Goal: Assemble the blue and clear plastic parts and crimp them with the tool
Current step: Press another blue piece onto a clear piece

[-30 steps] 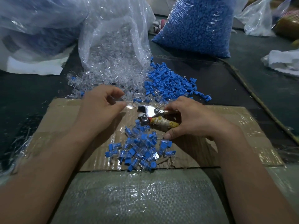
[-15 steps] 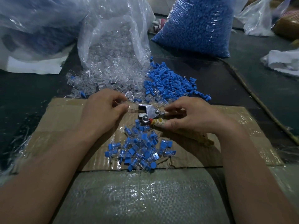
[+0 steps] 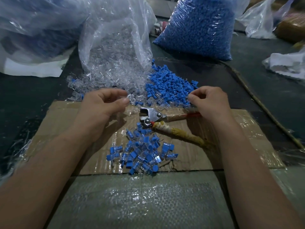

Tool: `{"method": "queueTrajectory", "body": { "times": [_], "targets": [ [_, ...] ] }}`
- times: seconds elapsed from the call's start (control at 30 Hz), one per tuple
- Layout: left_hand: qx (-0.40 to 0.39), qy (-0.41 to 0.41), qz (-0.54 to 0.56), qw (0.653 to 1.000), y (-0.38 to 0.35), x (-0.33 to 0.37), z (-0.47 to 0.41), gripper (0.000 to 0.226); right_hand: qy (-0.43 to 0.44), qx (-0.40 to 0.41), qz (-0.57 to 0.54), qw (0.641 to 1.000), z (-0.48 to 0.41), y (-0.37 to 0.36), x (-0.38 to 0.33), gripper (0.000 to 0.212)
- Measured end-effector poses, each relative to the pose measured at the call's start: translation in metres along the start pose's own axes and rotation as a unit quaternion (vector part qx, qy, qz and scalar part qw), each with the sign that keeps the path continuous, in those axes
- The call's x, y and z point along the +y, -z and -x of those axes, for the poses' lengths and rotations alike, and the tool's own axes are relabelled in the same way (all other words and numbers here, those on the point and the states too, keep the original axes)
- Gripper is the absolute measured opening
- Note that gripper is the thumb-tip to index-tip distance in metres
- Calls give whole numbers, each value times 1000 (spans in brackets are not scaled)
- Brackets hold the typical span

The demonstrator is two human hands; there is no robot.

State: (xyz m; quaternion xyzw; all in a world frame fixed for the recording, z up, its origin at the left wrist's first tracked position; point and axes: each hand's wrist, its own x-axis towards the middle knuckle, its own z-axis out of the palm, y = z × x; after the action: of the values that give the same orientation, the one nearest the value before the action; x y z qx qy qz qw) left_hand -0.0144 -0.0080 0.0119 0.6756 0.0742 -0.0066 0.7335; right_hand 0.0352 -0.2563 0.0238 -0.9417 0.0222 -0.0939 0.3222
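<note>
Head view: the left hand (image 3: pixel 102 104) hovers over the far edge of the cardboard (image 3: pixel 54 123), thumb and forefinger pinching a clear part (image 3: pixel 132 98) at the fringe of the clear heap. The right hand (image 3: pixel 209 101) is curled, its fingertips drawn together at the near right edge of the loose blue parts (image 3: pixel 168 86); I cannot tell whether they hold a piece.

Between the two hands lies the crimping tool (image 3: pixel 153 115), flat on the cardboard with its metal head pointing left. One taped handle runs under the right wrist and the other angles toward the near right. Just below the tool head, between the forearms, sits a heap of assembled blue-and-clear pieces (image 3: pixel 142 151), reaching almost to the cardboard's near edge.

Bare cardboard shows left of the left wrist and right of the right forearm, out to both side edges. Past its far edge, clear parts (image 3: pixel 112 76) spill from an open plastic bag (image 3: pixel 115 38) and touch the blue pile on their right.

Behind stand a full bag of blue parts (image 3: pixel 198 25) and a large bag at the far left (image 3: pixel 33 22). A cord (image 3: pixel 247 90) crosses the dark worktop (image 3: pixel 272 83) on the right, with a crumpled white bag (image 3: pixel 288 63) beyond it. A woven sheet (image 3: pixel 140 204) covers the near side.
</note>
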Motion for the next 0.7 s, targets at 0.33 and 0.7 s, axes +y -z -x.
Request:
{"method": "queueTrajectory", "body": {
  "times": [0.33, 0.7],
  "targets": [
    [-23, 20, 32, 999, 0, -2, 0, 15, 86, -30, 42, 995, -5, -21, -11, 25],
    [-26, 29, 37, 999, -5, -1, 3, 24, 67, -49, 53, 995, -9, -27, -12, 21]
  ]
}}
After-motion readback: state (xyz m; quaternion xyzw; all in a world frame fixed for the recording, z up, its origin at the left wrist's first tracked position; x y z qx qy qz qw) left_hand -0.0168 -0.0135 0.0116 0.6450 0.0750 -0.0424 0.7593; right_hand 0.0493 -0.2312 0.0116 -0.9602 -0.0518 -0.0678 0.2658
